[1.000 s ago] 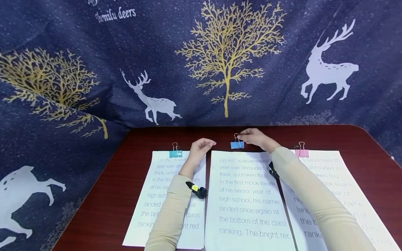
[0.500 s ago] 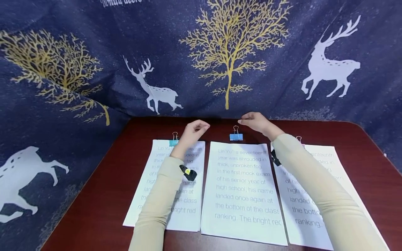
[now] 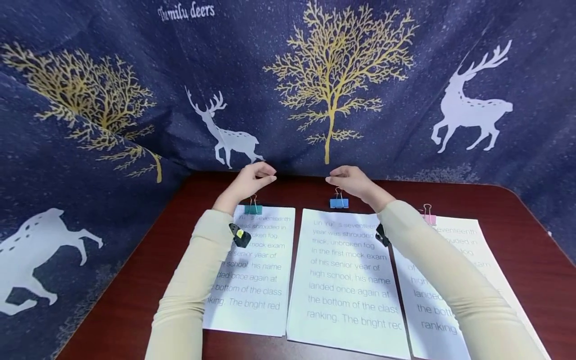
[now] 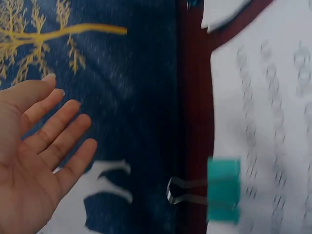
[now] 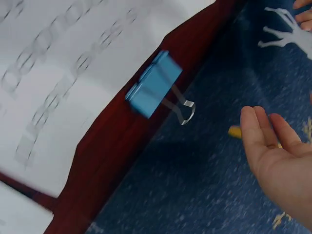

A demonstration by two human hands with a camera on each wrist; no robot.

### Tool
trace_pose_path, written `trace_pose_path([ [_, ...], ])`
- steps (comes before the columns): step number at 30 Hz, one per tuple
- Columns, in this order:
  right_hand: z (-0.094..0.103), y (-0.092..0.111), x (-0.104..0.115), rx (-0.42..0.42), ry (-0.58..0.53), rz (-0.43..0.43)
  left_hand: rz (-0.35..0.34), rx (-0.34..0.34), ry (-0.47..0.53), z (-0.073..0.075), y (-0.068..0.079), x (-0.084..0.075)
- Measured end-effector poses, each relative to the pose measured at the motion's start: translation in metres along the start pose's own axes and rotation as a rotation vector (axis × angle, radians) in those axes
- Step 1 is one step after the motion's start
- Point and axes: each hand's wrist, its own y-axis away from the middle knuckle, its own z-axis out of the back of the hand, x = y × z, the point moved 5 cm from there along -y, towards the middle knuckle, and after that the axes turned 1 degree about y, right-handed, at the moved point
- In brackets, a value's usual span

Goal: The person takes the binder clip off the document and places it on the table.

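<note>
The blue clip (image 3: 339, 203) lies on the bench (image 3: 513, 212) beside the middle papers (image 3: 346, 285). Only the right wrist view shows the relaxed right grip (image 5: 282, 158) apart from it. The left grip (image 4: 41, 151) hangs loose near the teal clip (image 4: 224, 190); a sleeve (image 3: 443, 270) crosses the right papers (image 3: 465, 245).

The left sleeve (image 3: 186, 285) and the right sleeve (image 3: 441, 270) are long, close-fitting and plain cream, smooth toward the hand end and gathered into crosswise creases farther up. A compact black left wrist camera (image 3: 243, 241), bearing a small yellow marking (image 3: 240, 233), is fitted beside the left cuff (image 3: 217, 220); a black right wrist camera (image 3: 382, 236), partly hidden by the right sleeve, is fitted beside the right cuff (image 3: 391, 211). Both sleeves terminate at these cuffs, leaving the left hand (image 3: 247, 185) and the right hand (image 3: 355, 184) bare.
</note>
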Motion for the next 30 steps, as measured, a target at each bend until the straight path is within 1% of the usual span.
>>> trace_pose_path([
  [3, -0.007, 0.001, 0.004, 0.000, -0.038, 0.005, 0.012, 0.019, -0.011, 0.011, -0.001, 0.006],
  [5, -0.014, -0.001, 0.006, 0.002, -0.076, 0.005, 0.039, 0.044, -0.003, 0.016, -0.001, 0.010],
  [7, -0.021, -0.004, 0.006, 0.006, -0.115, 0.003, 0.083, 0.076, 0.004, 0.020, -0.001, 0.016],
  [11, -0.038, -0.009, 0.007, 0.016, -0.180, -0.004, 0.178, 0.153, -0.003, 0.021, -0.003, 0.028],
  [14, -0.051, -0.012, 0.009, 0.029, -0.198, -0.012, 0.243, 0.203, -0.040, 0.021, -0.002, 0.037],
  [17, -0.062, -0.014, 0.010, 0.035, -0.191, -0.017, 0.289, 0.234, -0.082, 0.022, 0.000, 0.046],
  [21, -0.071, -0.015, 0.010, 0.015, -0.185, -0.031, 0.326, 0.247, -0.101, 0.024, 0.002, 0.058],
  [25, -0.081, -0.017, 0.006, 0.002, -0.185, -0.034, 0.356, 0.224, -0.081, 0.026, 0.005, 0.074],
  [30, -0.096, -0.019, 0.000, 0.017, -0.177, -0.059, 0.402, 0.203, 0.002, 0.023, 0.010, 0.090],
])
